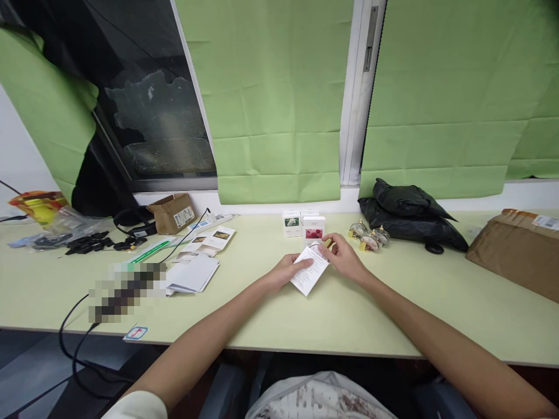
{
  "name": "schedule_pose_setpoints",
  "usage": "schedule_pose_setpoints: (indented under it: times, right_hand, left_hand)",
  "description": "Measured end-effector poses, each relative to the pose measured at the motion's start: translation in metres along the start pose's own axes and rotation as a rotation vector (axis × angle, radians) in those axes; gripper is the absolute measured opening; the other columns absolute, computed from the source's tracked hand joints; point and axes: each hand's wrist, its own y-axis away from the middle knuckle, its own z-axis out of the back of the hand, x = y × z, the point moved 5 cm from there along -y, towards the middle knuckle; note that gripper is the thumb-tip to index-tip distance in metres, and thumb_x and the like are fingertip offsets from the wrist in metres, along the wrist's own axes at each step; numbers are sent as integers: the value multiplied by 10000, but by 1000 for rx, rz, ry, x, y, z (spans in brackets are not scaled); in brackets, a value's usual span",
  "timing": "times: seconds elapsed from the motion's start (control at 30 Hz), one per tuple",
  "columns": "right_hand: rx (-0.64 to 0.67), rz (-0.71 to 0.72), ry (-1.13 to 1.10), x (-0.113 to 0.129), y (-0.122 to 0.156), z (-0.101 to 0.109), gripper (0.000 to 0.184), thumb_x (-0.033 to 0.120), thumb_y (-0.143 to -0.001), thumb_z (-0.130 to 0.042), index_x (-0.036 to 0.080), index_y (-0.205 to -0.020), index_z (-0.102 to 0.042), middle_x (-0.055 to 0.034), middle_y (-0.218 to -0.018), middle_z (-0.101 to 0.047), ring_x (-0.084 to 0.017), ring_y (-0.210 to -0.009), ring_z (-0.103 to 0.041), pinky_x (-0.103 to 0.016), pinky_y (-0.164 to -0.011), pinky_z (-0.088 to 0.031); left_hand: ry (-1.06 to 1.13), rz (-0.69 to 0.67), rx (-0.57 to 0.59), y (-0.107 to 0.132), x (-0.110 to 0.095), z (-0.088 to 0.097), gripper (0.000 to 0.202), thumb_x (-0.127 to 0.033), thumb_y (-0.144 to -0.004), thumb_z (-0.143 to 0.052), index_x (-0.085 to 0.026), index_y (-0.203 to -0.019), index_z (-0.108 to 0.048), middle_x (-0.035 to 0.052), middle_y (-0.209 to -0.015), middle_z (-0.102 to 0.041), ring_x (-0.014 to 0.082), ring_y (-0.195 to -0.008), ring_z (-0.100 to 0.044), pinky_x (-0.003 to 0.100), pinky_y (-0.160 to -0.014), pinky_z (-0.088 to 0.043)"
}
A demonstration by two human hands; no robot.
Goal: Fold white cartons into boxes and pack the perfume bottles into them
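Observation:
My left hand [290,272] is closed round the side of a small white carton [309,278] printed with fine text, its thumb lying across the front. The carton is tilted above the table. At its top end my right hand [340,255] pinches a small gold-coloured piece [327,242]; its lower part is hidden by the carton and fingers. Just behind stand a white box with a pink picture [314,228] and a white box with a flower picture [292,223]. Several clear glass pieces with gold fittings [370,240] lie to the right of my right hand.
Flattened white cartons [194,273] and printed cards [218,237] lie to the left. Beyond them are a brown open box [172,214], black cables [89,242] and a power strip [213,220]. Black plastic bags [410,215] and a large brown parcel [517,250] sit on the right.

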Motion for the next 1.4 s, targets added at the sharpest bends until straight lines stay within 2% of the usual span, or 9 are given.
schedule_pose_setpoints:
  times: [0.1, 0.2, 0.27, 0.57, 0.8, 1.0, 1.4]
  right_hand:
    - [31, -4, 18, 3, 1, -1, 408, 541, -877, -679, 256, -1161, -616, -32, -1006, -646, -185, -741, -556, -328, -676, -466]
    - [53, -12, 26, 5, 1, 0, 402, 546, -876, -676, 266, -1158, -622, 6, -834, -615, -194, -709, -545, -320, -645, -433]
    - [46, 2, 44, 7, 0, 2, 387, 541, -873, -678, 266, -1142, -637, 10, -794, -598, -203, -722, -547, -323, -650, -425]
    - [6, 65, 67, 9, -3, 5, 346, 496, -911, -634, 270, -1170, -681, -39, -946, -675, -223, -810, -576, -347, -715, -453]
    - [22, 68, 64, 10, 0, 3, 380, 489, -955, -569, 260, -1249, -647, -63, -1024, -686, -226, -821, -588, -367, -740, -477]
    - [67, 60, 59, 6, 0, 2, 452, 477, -911, -623, 267, -1311, -620, -60, -1104, -666, -214, -822, -579, -373, -760, -493]
    - [96, -23, -55, 2, -2, -4, 348, 459, -866, -659, 246, -1133, -589, 20, -809, -592, -190, -709, -533, -323, -660, -436]
  left_hand:
    - [15, 8, 1, 0, 0, 0, 561, -523, -764, -863, -112, -1130, -753, 144, -1080, -786, 205, -819, -721, 268, -689, -497]
    - [32, -7, 18, 1, -1, -1, 566, -526, -758, -867, -123, -1138, -752, 137, -1096, -784, 199, -829, -719, 261, -693, -494]
    - [35, -16, 28, 2, -1, -1, 578, -534, -758, -864, -127, -1152, -748, 137, -1106, -781, 201, -840, -719, 260, -696, -492]
    - [11, -39, 33, 2, 0, 2, 596, -560, -761, -851, -123, -1151, -742, 147, -1107, -776, 208, -839, -715, 258, -683, -476]
    - [16, -33, 39, 2, 0, 1, 601, -560, -767, -847, -130, -1172, -742, 147, -1122, -773, 212, -857, -717, 267, -704, -484]
    - [14, -21, 30, 2, -1, 0, 601, -563, -758, -852, -127, -1155, -739, 147, -1127, -774, 220, -867, -724, 267, -708, -493]
    - [5, -36, 38, 1, 0, 0, 580, -555, -754, -859, -136, -1138, -747, 130, -1090, -777, 208, -842, -715, 272, -706, -491]
